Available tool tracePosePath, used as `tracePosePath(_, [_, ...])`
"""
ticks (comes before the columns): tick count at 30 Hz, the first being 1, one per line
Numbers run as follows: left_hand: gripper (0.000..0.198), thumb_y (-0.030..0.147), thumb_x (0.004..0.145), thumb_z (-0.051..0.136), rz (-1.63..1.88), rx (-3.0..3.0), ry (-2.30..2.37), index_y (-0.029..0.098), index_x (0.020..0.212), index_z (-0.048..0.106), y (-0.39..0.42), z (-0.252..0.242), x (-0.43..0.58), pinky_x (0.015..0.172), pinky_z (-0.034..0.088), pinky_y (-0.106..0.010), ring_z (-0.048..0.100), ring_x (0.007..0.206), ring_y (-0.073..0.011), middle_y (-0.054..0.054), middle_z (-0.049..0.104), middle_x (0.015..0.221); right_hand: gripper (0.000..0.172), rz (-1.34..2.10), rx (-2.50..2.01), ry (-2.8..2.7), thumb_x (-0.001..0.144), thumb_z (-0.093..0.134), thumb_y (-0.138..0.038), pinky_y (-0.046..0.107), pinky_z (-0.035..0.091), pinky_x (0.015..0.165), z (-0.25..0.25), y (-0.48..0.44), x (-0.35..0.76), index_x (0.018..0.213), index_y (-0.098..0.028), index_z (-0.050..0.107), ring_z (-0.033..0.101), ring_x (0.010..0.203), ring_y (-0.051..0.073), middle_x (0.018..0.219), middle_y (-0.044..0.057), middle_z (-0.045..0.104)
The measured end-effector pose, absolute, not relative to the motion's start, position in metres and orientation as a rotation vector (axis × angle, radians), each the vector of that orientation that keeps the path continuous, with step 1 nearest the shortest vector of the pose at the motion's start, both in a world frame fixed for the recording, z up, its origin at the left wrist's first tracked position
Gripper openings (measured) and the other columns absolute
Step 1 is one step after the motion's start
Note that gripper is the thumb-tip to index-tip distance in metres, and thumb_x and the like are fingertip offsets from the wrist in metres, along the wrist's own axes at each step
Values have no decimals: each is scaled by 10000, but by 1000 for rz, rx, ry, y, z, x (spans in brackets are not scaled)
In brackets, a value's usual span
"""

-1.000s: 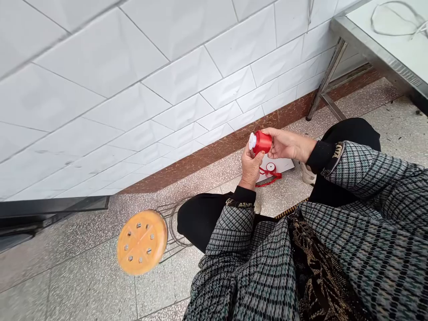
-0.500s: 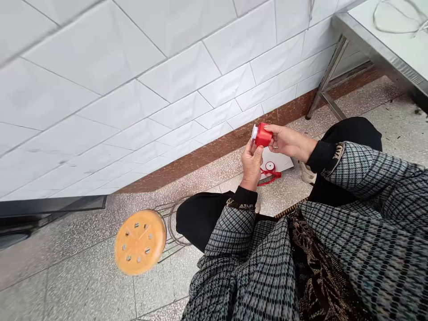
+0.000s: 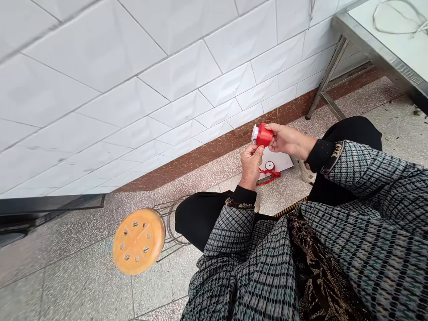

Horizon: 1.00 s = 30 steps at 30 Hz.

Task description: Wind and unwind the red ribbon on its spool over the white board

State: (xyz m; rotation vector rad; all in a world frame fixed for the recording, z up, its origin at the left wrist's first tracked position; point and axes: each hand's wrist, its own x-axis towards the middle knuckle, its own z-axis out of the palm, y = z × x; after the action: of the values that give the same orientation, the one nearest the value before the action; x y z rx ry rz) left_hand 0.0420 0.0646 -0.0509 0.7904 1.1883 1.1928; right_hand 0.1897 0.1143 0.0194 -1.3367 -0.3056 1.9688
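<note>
A small red container with a white flanged end [image 3: 264, 135] is held up between both hands, its white end facing left. My right hand [image 3: 285, 139] grips it from the right, thumb on top and fingers below. My left hand [image 3: 251, 164] holds its lower side, with the thumb and fingers pressed on it. Below the hands, a red ribbon roll with a white centre [image 3: 269, 166] rests on a white sheet [image 3: 282, 161]. Loose red ribbon [image 3: 272, 176] lies beside the roll, with a dark object under it that I cannot make out.
An orange round stool [image 3: 138, 240] with metal legs stands at the lower left. The white tiled wall [image 3: 180, 76] runs across the top. A metal-framed table [image 3: 377, 44] with a pale cable [image 3: 394, 32] is at the upper right. My bent knees flank the floor items.
The red container has turned slightly in my fingers, and its white end shows a little more. Both hands keep nearly the same place.
</note>
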Motion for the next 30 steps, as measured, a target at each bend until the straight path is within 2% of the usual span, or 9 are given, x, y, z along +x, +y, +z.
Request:
tracePosePath(3, [454,496,721,936,1252,856,1230,205,817,601,66,-56,38,445,275,-186,383,453,-50,77,534,609,97,2015,-1326,-310,984,666,-239,316,423,660,21,115,192,890,-223,650,469,639,152,703,16,602])
tracePosePath(5, [450,451,723,951,1297,907,1225,221,984,665,68,-57,35,532,409,-200,558,604,-88,3,700,845,73,2058,-1331,-320,970,673,-242,323,429,660,24,115,194,901,-221,657,473,639,159,697,20,600])
tracePosePath(8, [671,432,655,1001,1291,978,1138,255,1224,690,69,-56,32,720,545,-263,714,952,-182,-101,753,1220,102,2162,-1331,-343,961,688,-271,320,423,639,30,112,198,886,-208,660,492,633,163,696,32,616])
tracePosePath(10, [788,441,592,1029,1254,1009,1088,247,1279,694,69,-56,30,793,571,-292,724,1066,-225,-125,750,1270,115,2235,-1323,-352,945,700,-279,319,424,625,33,110,200,867,-203,664,507,629,167,696,39,634])
tracePosePath(13, [774,464,566,1030,1213,1012,1081,221,1230,715,68,-57,29,795,580,-302,730,1030,-227,-111,772,1158,127,2296,-1307,-346,919,723,-299,323,443,615,34,106,201,852,-201,676,495,616,168,682,44,639])
tracePosePath(16, [665,505,597,1007,1221,960,1106,215,1120,716,66,-58,31,657,531,-260,688,793,-162,-43,744,926,151,2237,-1290,-397,948,724,-330,312,458,624,32,100,198,864,-210,690,487,625,164,689,38,640])
tracePosePath(20, [636,603,592,992,1223,821,1082,215,970,659,66,-52,36,432,269,-213,337,444,-41,92,503,609,167,2025,-1323,-555,975,748,-300,297,465,682,25,92,188,840,-208,714,523,689,154,794,44,695])
tracePosePath(23, [649,628,592,987,1191,769,1067,215,927,616,66,-47,42,410,163,-221,204,420,-14,119,428,578,222,1913,-1338,-612,990,735,-255,291,458,695,19,92,183,778,-195,703,521,689,141,785,44,685])
tracePosePath(30, [480,480,706,956,1249,758,1191,199,906,622,67,-45,47,416,182,-208,284,448,-17,67,575,686,255,1755,-1415,-513,1009,701,-202,274,441,661,14,108,188,759,-179,650,472,621,114,685,21,613])
